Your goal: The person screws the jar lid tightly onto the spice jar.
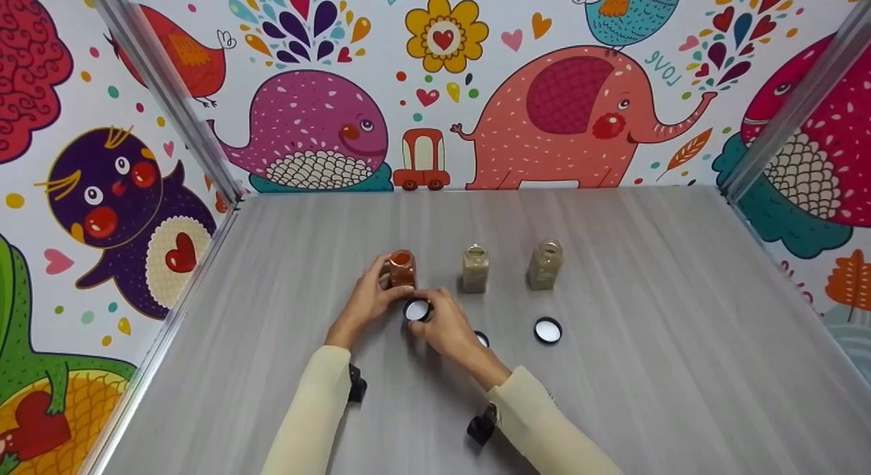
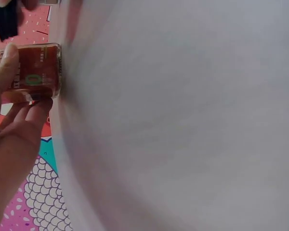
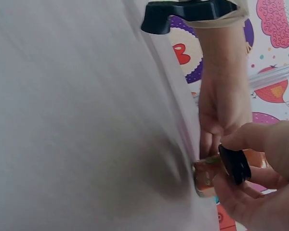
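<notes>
An uncapped glass jar (image 1: 403, 269) of red-orange powder stands upright on the table. My left hand (image 1: 371, 298) holds it from the left, thumb on the near side. Printing and a green mark show on the glass of the jar (image 2: 38, 72) in the left wrist view. Just in front of the jar, my right hand (image 1: 446, 325) pinches a black lid (image 1: 416, 309) between thumb and fingers, its white inner face turned up toward the head camera. In the right wrist view the lid (image 3: 235, 164) appears edge-on, partly covering the jar (image 3: 205, 178).
Two more uncapped jars with greenish-beige contents stand to the right, a middle jar (image 1: 475, 271) and a right jar (image 1: 545, 265). One black lid (image 1: 548, 330) lies white side up; another lid (image 1: 482, 339) is partly hidden by my right wrist. Patterned walls edge the grey table (image 1: 646, 291).
</notes>
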`<move>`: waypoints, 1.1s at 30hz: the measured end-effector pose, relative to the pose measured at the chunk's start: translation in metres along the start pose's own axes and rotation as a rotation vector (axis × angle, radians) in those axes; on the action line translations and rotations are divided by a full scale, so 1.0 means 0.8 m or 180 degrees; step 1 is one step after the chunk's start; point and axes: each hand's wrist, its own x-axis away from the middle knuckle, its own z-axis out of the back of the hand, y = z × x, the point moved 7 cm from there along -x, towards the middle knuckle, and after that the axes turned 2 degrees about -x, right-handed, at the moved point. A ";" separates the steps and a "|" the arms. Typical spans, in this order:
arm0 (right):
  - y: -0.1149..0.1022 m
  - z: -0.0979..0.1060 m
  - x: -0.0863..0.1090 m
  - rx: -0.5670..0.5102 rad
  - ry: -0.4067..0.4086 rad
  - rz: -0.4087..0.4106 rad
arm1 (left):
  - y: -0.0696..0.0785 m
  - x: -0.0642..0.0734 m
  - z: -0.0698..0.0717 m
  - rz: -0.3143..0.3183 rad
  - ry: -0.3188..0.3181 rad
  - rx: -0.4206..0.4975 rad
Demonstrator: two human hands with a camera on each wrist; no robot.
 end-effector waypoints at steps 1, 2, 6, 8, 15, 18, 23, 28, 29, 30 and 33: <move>-0.001 0.003 -0.001 -0.0006 0.0027 0.0033 | -0.001 0.000 0.000 0.0005 -0.0006 0.0047; -0.003 0.006 -0.001 -0.0016 0.0049 0.0074 | -0.002 0.000 -0.001 0.0007 -0.0010 0.0092; -0.007 0.016 -0.004 -0.0052 0.0187 0.0215 | -0.005 0.001 -0.001 0.0010 -0.0017 0.0220; -0.008 0.020 -0.005 -0.0109 0.0262 0.0236 | -0.004 0.001 -0.002 -0.0010 -0.0010 0.0233; -0.015 0.031 -0.006 -0.0331 0.0577 0.0307 | -0.005 0.000 -0.001 0.0048 0.0035 0.0051; -0.022 0.038 -0.009 -0.0389 0.0674 0.0392 | -0.005 0.000 -0.002 0.0068 0.0029 0.0015; -0.030 0.046 -0.017 -0.0432 0.0705 0.0569 | -0.005 -0.001 -0.002 0.0101 0.0031 0.0069; -0.032 0.050 -0.025 -0.0365 0.0739 0.0658 | -0.007 -0.003 -0.003 0.0158 0.0010 0.0201; -0.032 0.051 -0.026 -0.0339 0.0754 0.0656 | -0.008 -0.003 -0.003 0.0159 0.0004 0.0215; -0.033 0.052 -0.027 -0.0317 0.0765 0.0655 | -0.008 -0.003 -0.003 0.0156 0.0004 0.0228; -0.034 0.054 -0.030 -0.0287 0.0761 0.0638 | -0.008 -0.003 -0.003 0.0156 0.0013 0.0257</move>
